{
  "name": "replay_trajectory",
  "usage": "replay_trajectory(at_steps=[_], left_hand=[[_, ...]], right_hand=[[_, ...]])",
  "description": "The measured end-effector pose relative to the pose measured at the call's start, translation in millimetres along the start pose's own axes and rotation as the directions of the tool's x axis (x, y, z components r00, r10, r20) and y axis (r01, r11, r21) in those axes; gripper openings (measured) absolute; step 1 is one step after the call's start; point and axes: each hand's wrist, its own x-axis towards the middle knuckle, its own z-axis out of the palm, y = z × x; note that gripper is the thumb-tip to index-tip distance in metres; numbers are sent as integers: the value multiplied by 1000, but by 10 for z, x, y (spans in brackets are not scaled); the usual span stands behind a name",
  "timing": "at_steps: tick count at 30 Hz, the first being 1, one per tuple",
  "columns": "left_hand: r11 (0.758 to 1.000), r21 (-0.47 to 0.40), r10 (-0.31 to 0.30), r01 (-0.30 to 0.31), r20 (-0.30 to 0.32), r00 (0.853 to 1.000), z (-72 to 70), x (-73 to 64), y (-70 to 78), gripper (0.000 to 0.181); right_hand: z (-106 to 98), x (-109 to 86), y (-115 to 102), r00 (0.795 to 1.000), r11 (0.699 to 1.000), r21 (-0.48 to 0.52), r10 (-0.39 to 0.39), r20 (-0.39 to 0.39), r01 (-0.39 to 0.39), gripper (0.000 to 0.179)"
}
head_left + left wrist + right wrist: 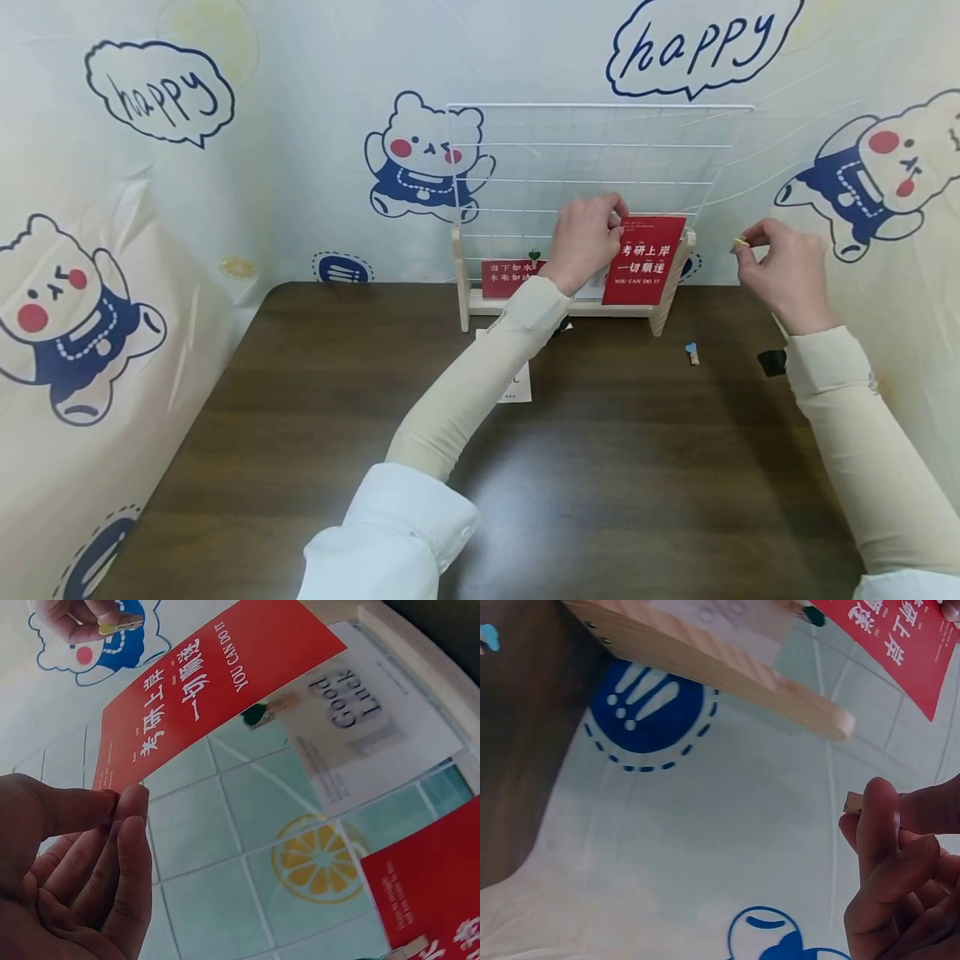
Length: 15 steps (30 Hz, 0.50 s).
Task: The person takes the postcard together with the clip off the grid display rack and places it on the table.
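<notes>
My left hand (pixel 588 242) pinches a red card (pixel 648 267) by its upper corner between thumb and fingertips, in front of the right part of a white wire grid (pixel 219 774). My right hand (pixel 787 271), out to the right of the grid, pinches a small wooden clothespin (pixel 124 627) with a yellow ornament; in the right wrist view mostly its wooden end shows past the fingers. Partly behind the held card, a white "Good Luck" card (pixel 375 720) stands against the grid. Another red card (pixel 504 279) stands at the left, partly hidden by my left arm.
The grid stands in a wooden frame (pixel 461 279) at the back of the dark wooden table (pixel 300 458). A blue-topped clothespin (pixel 692 353) lies right of it. A white card (pixel 517 387) lies under my left forearm. Patterned cloth (pixel 300 150) hangs behind.
</notes>
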Motion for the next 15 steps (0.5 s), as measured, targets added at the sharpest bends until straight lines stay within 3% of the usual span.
replay_trajectory(at_steps=[6, 15], left_hand=[[998, -56, -5, 7, 24, 1000, 139, -81, -35, 21], [998, -69, 6, -5, 27, 1000, 299, -161, -36, 24]], right_hand=[[83, -62, 116, 999, 1000, 2, 16, 29, -16, 28], [155, -103, 263, 997, 999, -8, 39, 70, -38, 28]])
